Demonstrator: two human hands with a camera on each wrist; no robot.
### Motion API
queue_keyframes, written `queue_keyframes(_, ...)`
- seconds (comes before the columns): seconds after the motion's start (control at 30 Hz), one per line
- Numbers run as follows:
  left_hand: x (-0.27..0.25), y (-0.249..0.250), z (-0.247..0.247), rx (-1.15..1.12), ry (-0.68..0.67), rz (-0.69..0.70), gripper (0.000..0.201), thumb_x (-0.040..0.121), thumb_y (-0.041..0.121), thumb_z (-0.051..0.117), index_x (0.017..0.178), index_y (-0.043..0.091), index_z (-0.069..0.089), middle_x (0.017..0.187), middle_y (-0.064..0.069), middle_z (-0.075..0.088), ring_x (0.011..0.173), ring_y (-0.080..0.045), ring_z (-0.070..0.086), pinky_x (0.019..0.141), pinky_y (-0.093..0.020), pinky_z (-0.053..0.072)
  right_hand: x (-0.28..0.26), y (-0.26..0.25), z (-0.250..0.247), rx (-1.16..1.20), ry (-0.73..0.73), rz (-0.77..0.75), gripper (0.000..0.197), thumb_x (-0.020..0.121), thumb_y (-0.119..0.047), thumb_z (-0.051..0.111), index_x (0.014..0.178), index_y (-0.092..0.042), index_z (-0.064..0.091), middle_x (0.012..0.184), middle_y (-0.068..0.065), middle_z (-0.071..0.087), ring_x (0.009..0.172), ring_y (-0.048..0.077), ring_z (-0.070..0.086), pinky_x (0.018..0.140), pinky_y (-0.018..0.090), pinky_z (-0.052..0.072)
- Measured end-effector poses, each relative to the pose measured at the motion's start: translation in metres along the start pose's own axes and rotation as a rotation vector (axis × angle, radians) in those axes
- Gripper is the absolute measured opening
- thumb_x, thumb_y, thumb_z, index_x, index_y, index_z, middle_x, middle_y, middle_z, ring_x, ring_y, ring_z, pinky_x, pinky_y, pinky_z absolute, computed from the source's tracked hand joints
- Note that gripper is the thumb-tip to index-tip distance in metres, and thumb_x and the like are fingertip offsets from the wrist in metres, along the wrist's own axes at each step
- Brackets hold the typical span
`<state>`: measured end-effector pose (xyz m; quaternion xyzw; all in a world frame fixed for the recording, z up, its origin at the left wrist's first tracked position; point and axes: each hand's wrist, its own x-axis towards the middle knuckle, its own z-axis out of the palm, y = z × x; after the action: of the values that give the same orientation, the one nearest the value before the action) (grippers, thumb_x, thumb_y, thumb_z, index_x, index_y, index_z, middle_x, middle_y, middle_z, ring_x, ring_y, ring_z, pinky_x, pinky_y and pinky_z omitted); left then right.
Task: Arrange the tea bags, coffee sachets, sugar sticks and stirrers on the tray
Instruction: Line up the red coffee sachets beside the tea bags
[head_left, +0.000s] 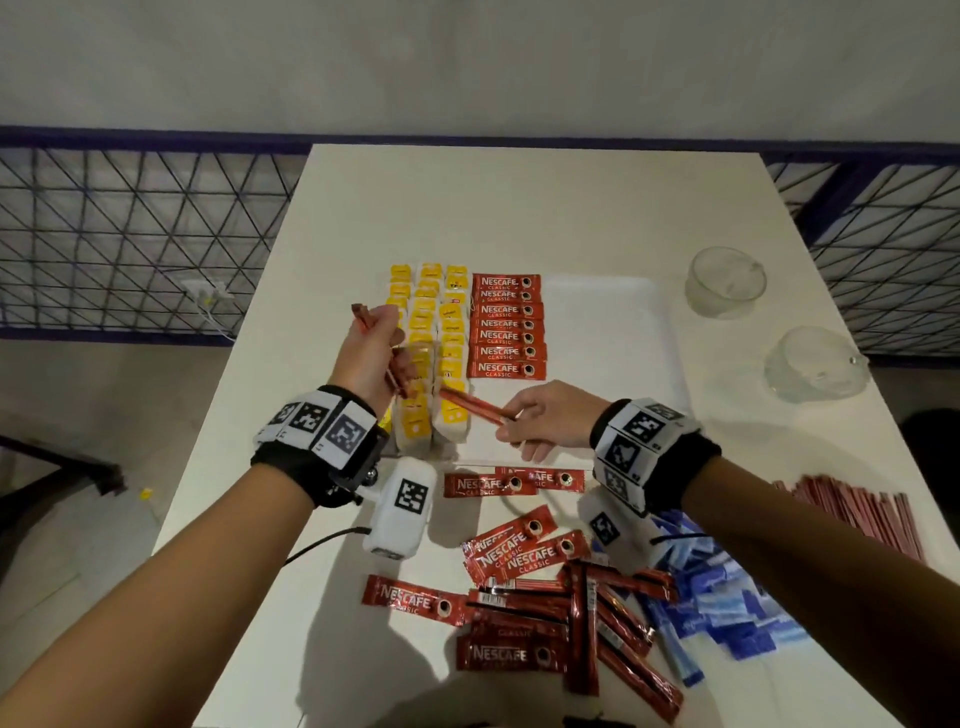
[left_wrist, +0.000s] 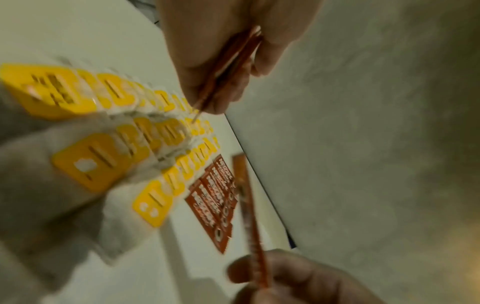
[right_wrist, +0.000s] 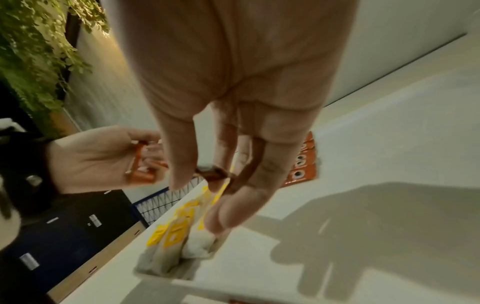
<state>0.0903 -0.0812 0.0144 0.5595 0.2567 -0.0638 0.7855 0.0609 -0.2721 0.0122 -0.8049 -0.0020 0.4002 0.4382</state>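
A white tray (head_left: 602, 332) carries three columns of yellow tea bags (head_left: 423, 332) and one column of red coffee sachets (head_left: 506, 325). My left hand (head_left: 382, 335) is raised over the tea bags and grips a small bundle of red sachets (head_left: 363, 318), which also shows as a bundle (left_wrist: 228, 61) in the left wrist view. My right hand (head_left: 511, 421) pinches a single red sachet (head_left: 470, 402) by one end, its other end pointing at the left hand. That sachet (left_wrist: 246, 205) hangs above the tray's near edge. In the right wrist view the tea bags (right_wrist: 176, 232) lie below my fingers (right_wrist: 233, 164).
Loose red sachets (head_left: 524, 558) lie scattered on the table (head_left: 519, 208) in front of the tray. To their right lie blue sugar sticks (head_left: 711, 608), with red stirrers (head_left: 852, 514) beyond them. Two glass cups (head_left: 724, 280) (head_left: 815, 364) stand right of the tray.
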Motion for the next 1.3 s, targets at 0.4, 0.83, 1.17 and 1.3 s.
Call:
queue_keyframes(0.4, -0.017, -0.014, 0.001, 0.522, -0.263, -0.093, 0.018, 0.089, 0.02, 0.062, 0.104, 0.024, 0.055, 0.038, 0.011, 0.039, 0.032, -0.005, 0.033, 0.034, -0.016, 0.029, 0.005, -0.012, -0.013, 0.006, 0.081, -0.072, 0.016, 0.099, -0.015, 0.038, 0.089, -0.014, 0.051, 0.068, 0.003, 0.054, 0.047, 0.007, 0.049, 0.052, 0.019, 0.042)
queue_keyframes(0.83, -0.005, -0.013, 0.0, 0.586, -0.301, -0.077, 0.024, 0.087, 0.024, 0.063, 0.067, 0.013, 0.055, 0.037, 0.011, 0.042, 0.031, -0.005, 0.031, 0.035, -0.015, 0.027, 0.018, -0.001, -0.022, 0.025, 0.104, -0.037, 0.009, 0.084, -0.018, 0.066, 0.088, -0.01, 0.065, 0.067, -0.001, 0.055, 0.057, 0.01, 0.047, 0.056, 0.019, 0.041)
queue_keyframes(1.17, -0.006, -0.021, 0.015, 0.929, -0.431, -0.109, 0.017, 0.087, 0.028, 0.063, 0.074, 0.019, 0.055, 0.043, 0.01, 0.047, 0.032, -0.005, 0.037, 0.037, -0.016, 0.031, 0.023, -0.002, -0.027, 0.335, 0.128, -0.041, 0.014, 0.082, -0.019, 0.067, 0.091, -0.01, 0.059, 0.076, 0.007, 0.062, 0.062, 0.014, 0.058, 0.063, 0.022, 0.051)
queue_keyframes(1.3, -0.007, -0.022, 0.017, 1.045, -0.474, -0.088, 0.008, 0.086, 0.021, 0.063, 0.09, 0.015, 0.062, 0.074, -0.001, 0.065, 0.055, -0.01, 0.058, 0.045, -0.013, 0.043, 0.022, 0.0, -0.034, 0.402, 0.191, -0.071, 0.013, 0.084, -0.018, 0.065, 0.093, -0.011, 0.061, 0.077, 0.006, 0.062, 0.062, 0.013, 0.058, 0.063, 0.022, 0.05)
